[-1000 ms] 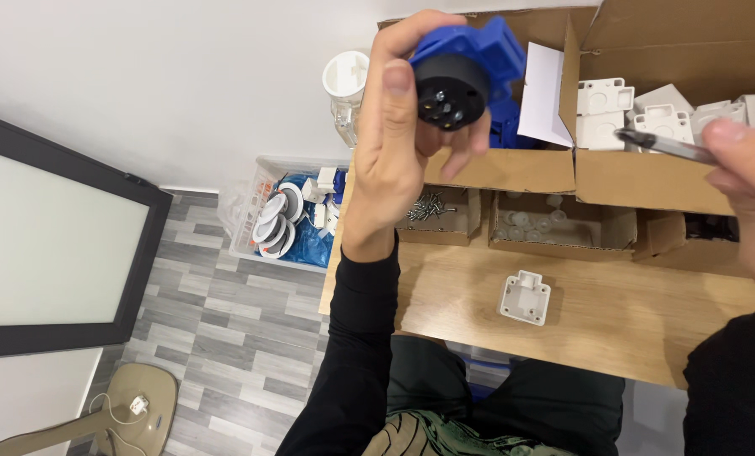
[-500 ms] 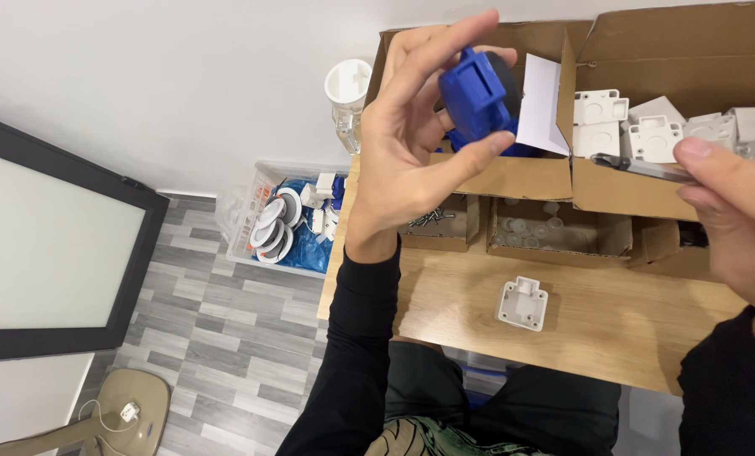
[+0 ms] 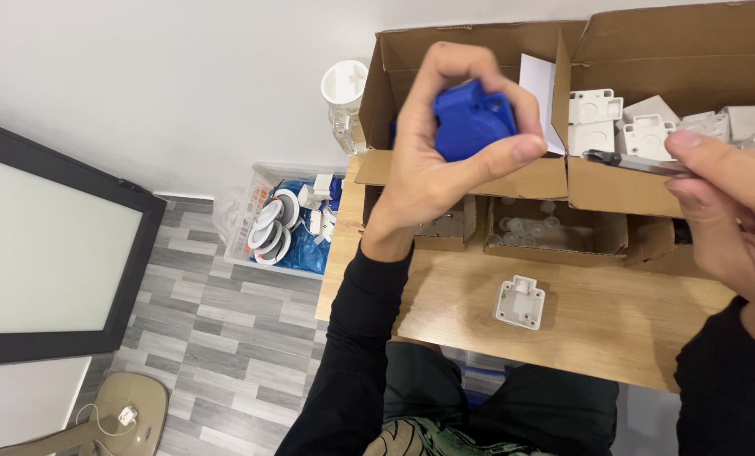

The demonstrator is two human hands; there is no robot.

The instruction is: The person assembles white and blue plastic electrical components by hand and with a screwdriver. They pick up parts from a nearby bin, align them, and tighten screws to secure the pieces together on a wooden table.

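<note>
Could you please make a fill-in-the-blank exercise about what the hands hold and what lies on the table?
1. The left hand holds up a plastic socket part whose colour is ____.
2. The right hand pinches a thin ____ tool of grey colour.
3. One white plastic part lies alone on the ____ table.
4. The two large open boxes behind the table are made of ____.

Missing words: blue; metal; wooden; cardboard

The left hand point(image 3: 445, 160) has turned the blue plastic plug point(image 3: 472, 125) in its grip: a second ago its round black face pointed at the camera, now only the blue body shows. The right hand point(image 3: 727, 211), pinching a thin metal tool point(image 3: 626, 160), has moved lower and closer.
</note>
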